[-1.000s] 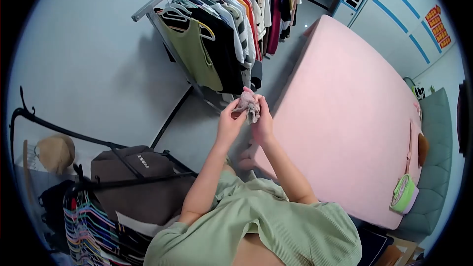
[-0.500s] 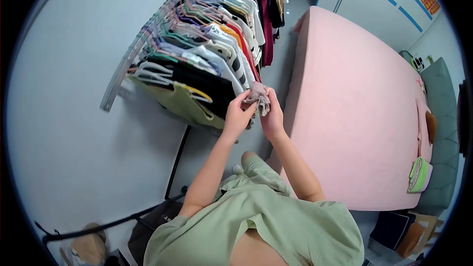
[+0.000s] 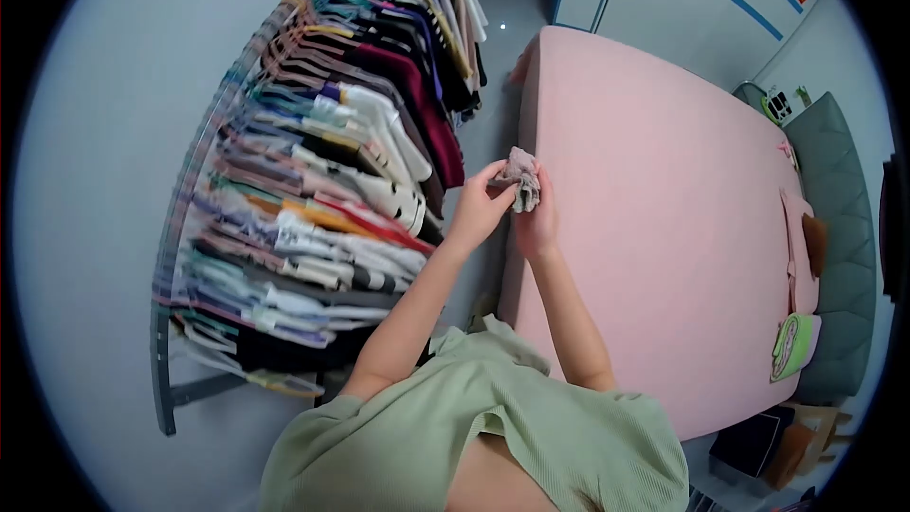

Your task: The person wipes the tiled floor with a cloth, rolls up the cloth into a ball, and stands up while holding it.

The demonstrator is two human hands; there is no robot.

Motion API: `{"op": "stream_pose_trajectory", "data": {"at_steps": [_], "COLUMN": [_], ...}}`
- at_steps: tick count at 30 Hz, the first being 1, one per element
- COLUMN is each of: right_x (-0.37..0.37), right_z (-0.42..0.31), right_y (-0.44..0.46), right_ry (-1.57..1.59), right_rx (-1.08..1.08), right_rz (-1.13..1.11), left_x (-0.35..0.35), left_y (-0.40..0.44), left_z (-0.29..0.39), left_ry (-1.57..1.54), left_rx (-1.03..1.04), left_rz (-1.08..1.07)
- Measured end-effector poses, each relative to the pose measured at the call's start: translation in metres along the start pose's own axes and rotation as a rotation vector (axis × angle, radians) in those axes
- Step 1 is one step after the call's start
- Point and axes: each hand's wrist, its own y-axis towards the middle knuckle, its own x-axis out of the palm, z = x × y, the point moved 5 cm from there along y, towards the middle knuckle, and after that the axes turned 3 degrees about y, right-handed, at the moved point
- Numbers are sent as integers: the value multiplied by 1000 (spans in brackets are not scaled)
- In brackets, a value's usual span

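A small crumpled cloth (image 3: 523, 180), pinkish at the top and grey below, is held between my two hands in front of my body. My left hand (image 3: 481, 204) pinches it from the left with thumb and fingers. Closed along its right side is my right hand (image 3: 540, 218), partly hidden by the cloth. Both hands are above the near left edge of the pink bed (image 3: 654, 228).
A long metal rack (image 3: 194, 171) packed with hung clothes (image 3: 379, 142) runs along the left. Behind the bed's right end is a green headboard (image 3: 834, 246), with a folded green-and-pink item (image 3: 794, 346) near it. A white-and-blue cabinet (image 3: 580, 0) stands at the back.
The view has swung along the clothes rack, which now fills the left side; the black rack and dark bag have left the frame. My hands still hold the crumpled cloth together.
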Motion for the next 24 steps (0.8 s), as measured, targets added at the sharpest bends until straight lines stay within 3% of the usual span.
{"op": "stream_pose_trajectory", "data": {"at_steps": [5,12,20,24], "right_x": [3,-10,-13,-27], "right_z": [-32,-28,-36,-46], "right_y": [95,243,446,522], "right_ry": [-46,-18,-56,-55], "right_rx": [23,37,-21,-47], "right_rz": [36,21,52,77], "left_x": [17,11,5,15], "left_y": [101,247,455,538], "left_z": [5,-9,-34,-48], "left_ry": [13,-73,-9,-21], "left_rx": [48,-38,60,-11], "left_rz": [20,-37,-90,-102]}}
